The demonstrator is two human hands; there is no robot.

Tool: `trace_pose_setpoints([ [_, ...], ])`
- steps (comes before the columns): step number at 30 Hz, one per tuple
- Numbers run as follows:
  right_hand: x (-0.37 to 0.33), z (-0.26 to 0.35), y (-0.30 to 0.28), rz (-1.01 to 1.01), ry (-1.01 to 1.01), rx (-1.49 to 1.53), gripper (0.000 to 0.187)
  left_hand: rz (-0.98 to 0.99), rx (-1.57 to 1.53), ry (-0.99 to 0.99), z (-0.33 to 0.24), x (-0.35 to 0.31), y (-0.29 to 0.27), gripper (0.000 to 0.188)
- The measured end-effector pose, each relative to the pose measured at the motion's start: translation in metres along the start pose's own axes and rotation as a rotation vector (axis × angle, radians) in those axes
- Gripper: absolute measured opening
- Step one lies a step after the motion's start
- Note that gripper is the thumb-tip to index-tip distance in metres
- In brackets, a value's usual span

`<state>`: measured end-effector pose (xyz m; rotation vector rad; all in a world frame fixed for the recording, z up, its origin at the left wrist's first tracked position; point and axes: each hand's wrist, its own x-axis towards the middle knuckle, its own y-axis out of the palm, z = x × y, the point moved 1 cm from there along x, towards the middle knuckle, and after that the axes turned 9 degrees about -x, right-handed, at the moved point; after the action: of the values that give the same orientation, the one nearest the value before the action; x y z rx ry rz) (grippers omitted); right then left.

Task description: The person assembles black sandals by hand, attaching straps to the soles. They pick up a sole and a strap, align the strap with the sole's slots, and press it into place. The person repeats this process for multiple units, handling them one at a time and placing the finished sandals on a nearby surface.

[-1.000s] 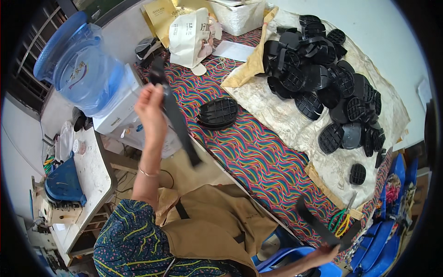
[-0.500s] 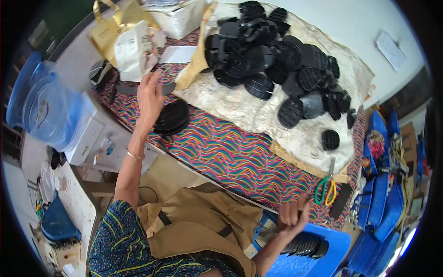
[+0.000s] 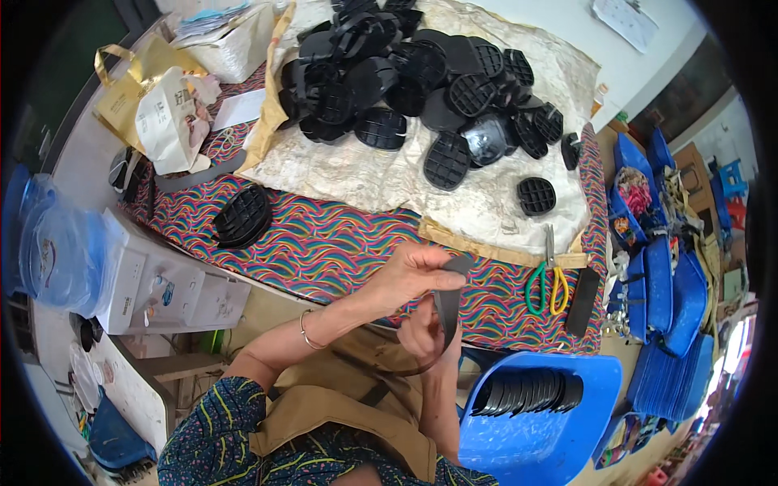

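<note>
My left hand (image 3: 413,279) pinches the upper end of a dark grey flexible strip (image 3: 447,312) in front of my body. The strip bends downward and curves back over my lap. Just below, my right hand (image 3: 420,330) is closed with curled fingers against the strip's lower stretch; part of its grip is hidden. Scissors (image 3: 549,279) with one green and one yellow handle lie to the right on the patterned cloth (image 3: 340,239). A small stack of black ridged pads (image 3: 243,217) rests on the cloth at left.
A heap of black ridged pads (image 3: 381,130) covers the white sheet (image 3: 356,174). At lower right, a blue bin (image 3: 604,389) holds a row of black pieces (image 3: 527,393). A dark flat bar (image 3: 582,301) lies beside the scissors. Paper bags (image 3: 166,121) stand at far left.
My left hand has come back from the table's far left to the middle. My right hand has moved left from above the blue bin. The strip is now between both hands.
</note>
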<state>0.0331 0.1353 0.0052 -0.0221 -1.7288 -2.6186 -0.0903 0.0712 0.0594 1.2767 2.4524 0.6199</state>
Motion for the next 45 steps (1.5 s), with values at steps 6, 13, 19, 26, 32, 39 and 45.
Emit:
trace_pose_setpoints([
  [6,-0.029,0.052,-0.003,-0.439,-0.198,-1.036,0.043,-0.030,0.125,-0.070,0.005,0.020,0.016,0.014],
  [13,-0.015,0.104,-0.029,-0.593,-0.296,-1.101,0.028,-0.063,0.109,-0.021,0.031,0.096,0.028,0.024],
  [19,0.017,0.149,-0.086,-0.836,-0.771,-1.525,0.026,-0.009,0.603,0.359,0.054,0.201,0.026,0.025],
  [26,0.022,0.151,-0.106,-0.959,-0.593,-1.440,0.023,0.097,1.211,0.520,0.071,0.284,0.071,0.042],
  [32,0.018,0.155,-0.125,-1.052,-0.669,-1.471,0.026,0.210,1.444,0.519,0.110,0.320,0.081,0.058],
  [39,0.021,0.156,-0.158,-1.049,-0.725,-1.151,0.029,0.221,1.248,0.341,0.111,0.353,0.064,0.056],
  [45,0.025,0.155,-0.162,-1.130,-0.699,-1.288,0.031,0.214,0.862,0.330,0.084,0.349,0.051,0.052],
])
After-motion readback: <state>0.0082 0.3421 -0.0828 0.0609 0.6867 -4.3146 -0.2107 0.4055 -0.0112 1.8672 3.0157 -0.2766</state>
